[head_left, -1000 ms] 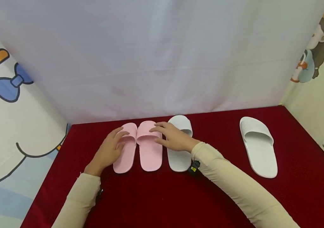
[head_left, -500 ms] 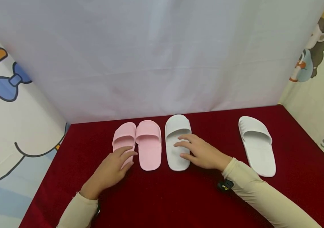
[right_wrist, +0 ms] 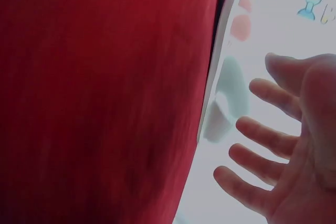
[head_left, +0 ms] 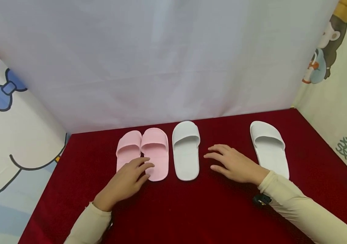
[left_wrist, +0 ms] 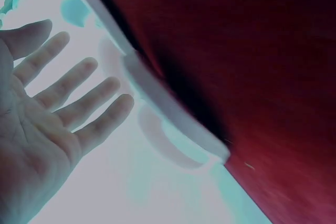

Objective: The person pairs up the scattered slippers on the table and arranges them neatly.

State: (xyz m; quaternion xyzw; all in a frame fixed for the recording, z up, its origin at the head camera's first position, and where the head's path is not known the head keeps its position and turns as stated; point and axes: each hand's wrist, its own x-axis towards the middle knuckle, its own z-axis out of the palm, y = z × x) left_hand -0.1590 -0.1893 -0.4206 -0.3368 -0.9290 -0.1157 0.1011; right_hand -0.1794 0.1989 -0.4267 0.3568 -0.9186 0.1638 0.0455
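Two pink slippers stand side by side on a dark red cloth; the left pink slipper is partly covered by my left hand, and the right pink slipper shows nearly whole. Both have their closed toes towards the back. Just right of them lies a white slipper, and farther right a second white slipper, slightly angled, its heel partly behind my right forearm. Between the two white slippers hovers my right hand, fingers spread and holding nothing. The left wrist view shows my left fingers extended, holding nothing.
Dark red cloth covers the table. A pale curtain rises along its back edge. Printed cartoon panels flank it, one at the left and one at the right.
My right hand has moved right, off the pink slipper and past the nearer white one. My left hand has drawn back towards the front. The slippers keep their places; the view has shifted slightly.
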